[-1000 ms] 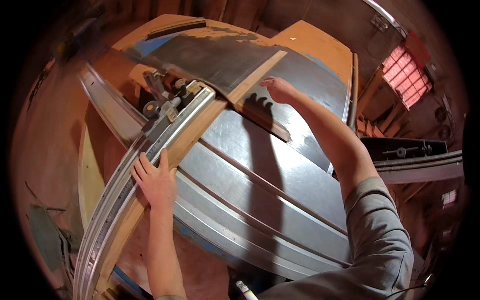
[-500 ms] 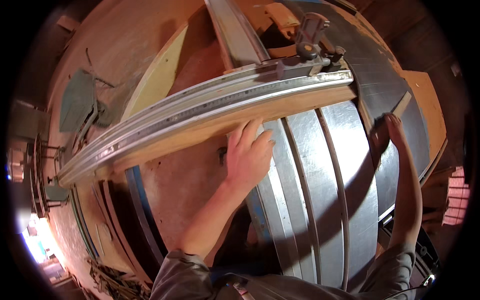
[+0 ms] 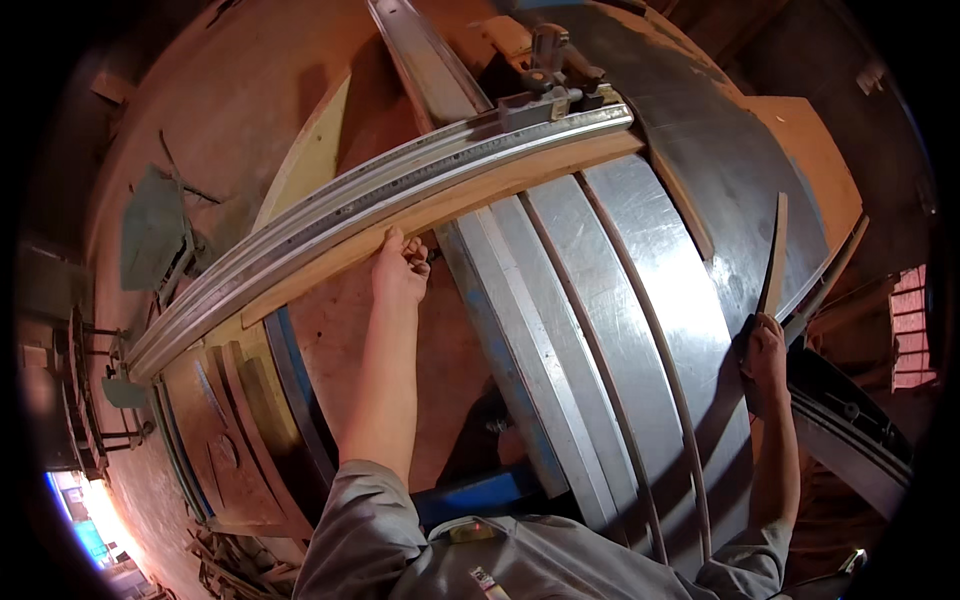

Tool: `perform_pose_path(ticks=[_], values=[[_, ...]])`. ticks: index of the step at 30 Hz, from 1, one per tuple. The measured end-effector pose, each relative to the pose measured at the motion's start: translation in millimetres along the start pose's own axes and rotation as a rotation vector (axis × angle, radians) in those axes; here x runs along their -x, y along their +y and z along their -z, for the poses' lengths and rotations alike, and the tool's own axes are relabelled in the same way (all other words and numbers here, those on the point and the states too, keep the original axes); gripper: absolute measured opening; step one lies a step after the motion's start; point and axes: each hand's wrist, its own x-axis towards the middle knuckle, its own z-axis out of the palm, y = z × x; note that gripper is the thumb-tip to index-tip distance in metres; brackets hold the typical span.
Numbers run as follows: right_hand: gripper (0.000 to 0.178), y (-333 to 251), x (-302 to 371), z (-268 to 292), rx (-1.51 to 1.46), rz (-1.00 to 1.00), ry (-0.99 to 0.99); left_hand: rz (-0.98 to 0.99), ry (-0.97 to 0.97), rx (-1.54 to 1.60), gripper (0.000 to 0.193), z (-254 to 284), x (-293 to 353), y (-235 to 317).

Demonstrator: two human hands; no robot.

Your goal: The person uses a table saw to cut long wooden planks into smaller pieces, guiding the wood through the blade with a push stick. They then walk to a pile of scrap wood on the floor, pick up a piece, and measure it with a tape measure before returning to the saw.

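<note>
A long wooden board [image 3: 460, 205] lies against the near side of a metal fence [image 3: 400, 195] that crosses the saw table. My left hand [image 3: 400, 268] is at the board's near edge, left of the metal table, with fingers curled and fingertips against the wood. Low on the right, my right hand [image 3: 766, 352] is closed around the lower end of a thin wooden strip [image 3: 776, 250], which points away from me over the grey tabletop. A shorter wooden piece [image 3: 684, 205] lies on the table beyond the board's right end.
Two long grooves run through the shiny saw table [image 3: 660, 260]. A clamp-like stop with a dark knob [image 3: 540, 80] sits on the fence's right end. Wooden pieces [image 3: 235, 430] lie at left beside a blue-edged rail [image 3: 300, 385]. Scrap sticks [image 3: 235, 565] are heaped at lower left.
My left hand has slid left along the board and its fingers have curled. My right hand has drawn back toward me with the strip. The whole view has shifted somewhat.
</note>
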Motion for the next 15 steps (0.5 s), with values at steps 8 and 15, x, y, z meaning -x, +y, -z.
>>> perform_pose_path(ticks=[8,15], values=[[0.052,-137,16,56,-0.077,0.054,0.094,-0.579,-0.358,0.167,0.035,-3,103,21],[0.103,-371,3,115,-0.577,0.458,0.125,-1.118,-0.673,-0.069,0.037,-107,284,124]])
